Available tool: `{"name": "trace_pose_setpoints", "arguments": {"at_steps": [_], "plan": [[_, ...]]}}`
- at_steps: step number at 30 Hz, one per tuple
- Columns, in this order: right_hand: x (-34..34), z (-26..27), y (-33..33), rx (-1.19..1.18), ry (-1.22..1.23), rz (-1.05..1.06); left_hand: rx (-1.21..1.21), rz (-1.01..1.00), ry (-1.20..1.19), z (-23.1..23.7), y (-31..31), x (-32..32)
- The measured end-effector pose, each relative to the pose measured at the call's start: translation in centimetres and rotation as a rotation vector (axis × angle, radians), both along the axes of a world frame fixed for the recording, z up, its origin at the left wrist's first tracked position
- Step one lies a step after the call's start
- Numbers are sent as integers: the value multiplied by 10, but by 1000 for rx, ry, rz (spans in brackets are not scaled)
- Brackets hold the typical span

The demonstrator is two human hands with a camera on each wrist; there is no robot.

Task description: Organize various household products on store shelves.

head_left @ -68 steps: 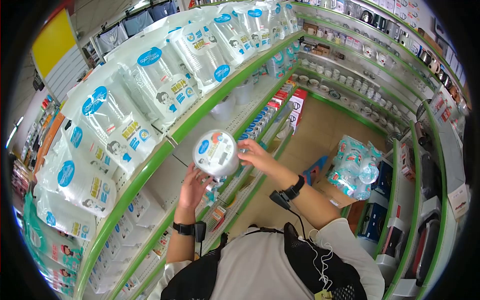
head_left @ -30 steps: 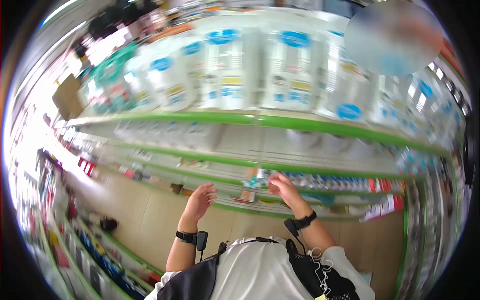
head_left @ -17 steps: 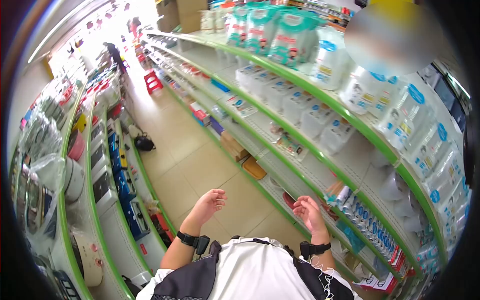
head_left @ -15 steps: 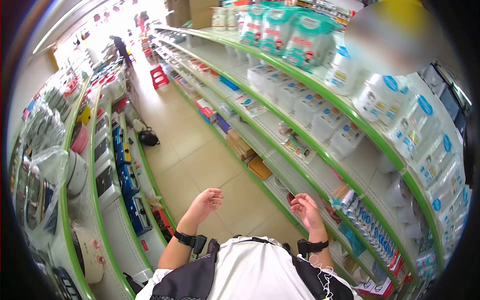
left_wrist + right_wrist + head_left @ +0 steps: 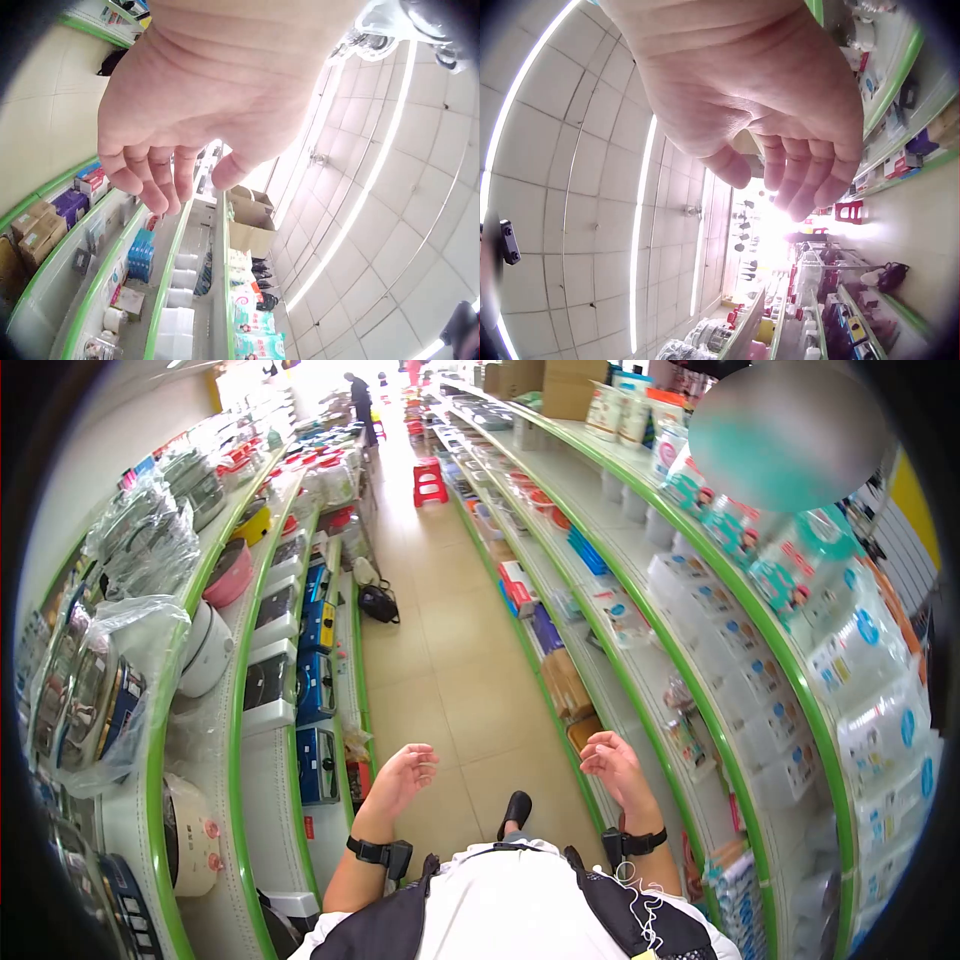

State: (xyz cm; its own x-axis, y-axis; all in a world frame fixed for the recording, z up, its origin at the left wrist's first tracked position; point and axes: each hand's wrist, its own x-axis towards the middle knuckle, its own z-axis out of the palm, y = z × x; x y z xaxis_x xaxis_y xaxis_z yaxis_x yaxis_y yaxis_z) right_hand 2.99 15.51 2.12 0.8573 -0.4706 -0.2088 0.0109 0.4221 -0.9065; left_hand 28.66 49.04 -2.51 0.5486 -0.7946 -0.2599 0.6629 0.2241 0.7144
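Note:
Out in front of the body, over the aisle floor, my left hand (image 5: 400, 780) hangs with loosely bent fingers and nothing in it. The left wrist view shows its palm and relaxed fingers (image 5: 161, 176) against the shelves. My right hand (image 5: 618, 772) is likewise bare, beside the right-hand shelving, its fingers slightly curled. In the right wrist view, the thumb (image 5: 731, 166) and fingers stand apart with no object between them.
Green-edged shelves line both sides of a tiled aisle (image 5: 430, 650). Boxed gas stoves (image 5: 318, 685) and a white cooker (image 5: 190, 840) stand left; clear plastic boxes (image 5: 735, 660) and bagged cups (image 5: 880, 740) right. A black bag (image 5: 378, 602) and red stool (image 5: 430, 482) stand ahead.
Earlier both hands touched a round, wrapped pack of plastic ware by the shelf; it has since left them. The view has turned left to face along the aisle, and the body has moved forward.

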Motion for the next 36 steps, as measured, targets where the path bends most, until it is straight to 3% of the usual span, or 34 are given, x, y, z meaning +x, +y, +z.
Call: {"name": "trace_pose_setpoints", "arguments": {"at_steps": [5,16,23,29,36], "plan": [[98,1,-69,-20,-47,81,0,113,-14,11,-42,61],[284,13,-172,-22,-9,203,-92,169,75,14,-145,201],[401,-6,-224,15,18,58,-89,150,128,-25,-177,357],[511,30,-252,17,-77,-157,-61,42,-5,10,-247,514],[593,40,-303,15,-95,-291,-70,-204,-51,28,-353,631]]}}
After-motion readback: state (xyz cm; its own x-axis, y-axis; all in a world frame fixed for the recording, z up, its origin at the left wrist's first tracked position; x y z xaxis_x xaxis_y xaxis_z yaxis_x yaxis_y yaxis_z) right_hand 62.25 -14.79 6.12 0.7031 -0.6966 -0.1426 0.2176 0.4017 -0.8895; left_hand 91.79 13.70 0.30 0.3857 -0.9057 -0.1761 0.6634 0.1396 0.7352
